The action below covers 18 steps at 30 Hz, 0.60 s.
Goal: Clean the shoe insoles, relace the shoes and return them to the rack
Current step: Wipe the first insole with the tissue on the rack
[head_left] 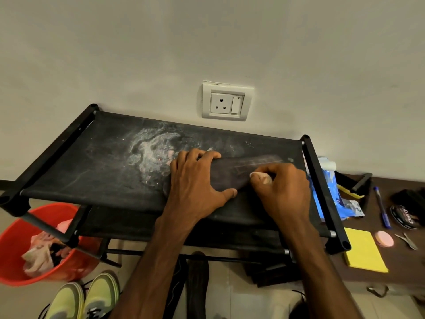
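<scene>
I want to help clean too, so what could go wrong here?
The white powder smeared on the rack's fabric shelf could dirty the insole again. The left hand holds only one end, so the insole might slip as the right hand rubs it with a pale pad.

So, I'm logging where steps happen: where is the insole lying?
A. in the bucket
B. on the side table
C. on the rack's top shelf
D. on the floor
C: the insole lies on the rack's top shelf, gripped by the left hand, the right hand pinching a white piece on it.
</scene>
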Tool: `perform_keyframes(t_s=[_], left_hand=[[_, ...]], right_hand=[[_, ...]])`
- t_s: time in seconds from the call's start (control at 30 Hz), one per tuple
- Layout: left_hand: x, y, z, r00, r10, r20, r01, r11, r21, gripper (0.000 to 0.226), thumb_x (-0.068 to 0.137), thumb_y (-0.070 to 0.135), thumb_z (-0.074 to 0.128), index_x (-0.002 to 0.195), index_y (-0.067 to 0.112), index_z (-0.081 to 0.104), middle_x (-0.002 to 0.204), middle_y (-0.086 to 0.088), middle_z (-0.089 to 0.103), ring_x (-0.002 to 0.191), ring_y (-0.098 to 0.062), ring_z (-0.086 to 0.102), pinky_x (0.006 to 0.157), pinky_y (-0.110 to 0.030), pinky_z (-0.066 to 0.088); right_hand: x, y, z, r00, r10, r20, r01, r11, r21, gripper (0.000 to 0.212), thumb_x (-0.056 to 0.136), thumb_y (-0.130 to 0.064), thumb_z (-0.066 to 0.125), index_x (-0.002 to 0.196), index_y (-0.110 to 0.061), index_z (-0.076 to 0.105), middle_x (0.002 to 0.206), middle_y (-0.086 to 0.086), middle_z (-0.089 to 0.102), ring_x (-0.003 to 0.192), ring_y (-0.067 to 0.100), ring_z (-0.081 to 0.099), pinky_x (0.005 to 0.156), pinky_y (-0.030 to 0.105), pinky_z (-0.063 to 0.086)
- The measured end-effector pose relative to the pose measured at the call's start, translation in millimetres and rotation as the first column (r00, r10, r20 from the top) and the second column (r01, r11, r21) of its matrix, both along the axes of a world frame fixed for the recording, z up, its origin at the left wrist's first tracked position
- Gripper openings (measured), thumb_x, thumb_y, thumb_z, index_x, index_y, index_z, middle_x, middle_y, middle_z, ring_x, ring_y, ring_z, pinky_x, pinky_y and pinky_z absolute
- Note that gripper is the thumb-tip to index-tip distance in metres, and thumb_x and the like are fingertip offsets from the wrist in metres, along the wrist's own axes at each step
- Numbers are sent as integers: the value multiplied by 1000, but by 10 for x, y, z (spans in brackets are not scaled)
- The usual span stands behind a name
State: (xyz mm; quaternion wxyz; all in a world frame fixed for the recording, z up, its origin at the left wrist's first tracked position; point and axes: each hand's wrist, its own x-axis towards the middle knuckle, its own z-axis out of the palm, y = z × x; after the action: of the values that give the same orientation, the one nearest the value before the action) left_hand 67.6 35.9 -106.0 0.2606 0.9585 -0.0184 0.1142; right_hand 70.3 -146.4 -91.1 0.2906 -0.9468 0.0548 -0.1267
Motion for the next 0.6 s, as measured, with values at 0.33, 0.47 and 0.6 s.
perform_keyframes(t_s=[0.33,0.47,0.6], left_hand=[[-14,-23,-4,1000,3,0,-3,1000,29,85,62,70,78,135,35,53,132,7,49,125,-18,37,107,-34,26],[-7,-10,-12,1000,3,-4,-3,1000,-3,81,63,67,78,134,34,56,130,6,51,124,-19,38,105,-35,28],[-14,0,-6,1000,-1,-25,0,1000,-8,83,62,70,79,134,37,53,131,8,49,125,-17,37,107,-35,29]], right_hand=[[-2,81,-43,994,104,-22,-106,991,-79,21,86,-21,58,72,-12,70,60,0,65,53,18,61,57,42,56],[-45,216,-20,974,226,-20,-227,973,-44,15,86,-28,64,80,-21,76,67,-6,70,60,11,65,59,36,57],[50,-87,16,999,39,-14,-39,997,-72,30,80,-47,57,93,-32,79,78,-5,74,73,21,69,68,42,60]])
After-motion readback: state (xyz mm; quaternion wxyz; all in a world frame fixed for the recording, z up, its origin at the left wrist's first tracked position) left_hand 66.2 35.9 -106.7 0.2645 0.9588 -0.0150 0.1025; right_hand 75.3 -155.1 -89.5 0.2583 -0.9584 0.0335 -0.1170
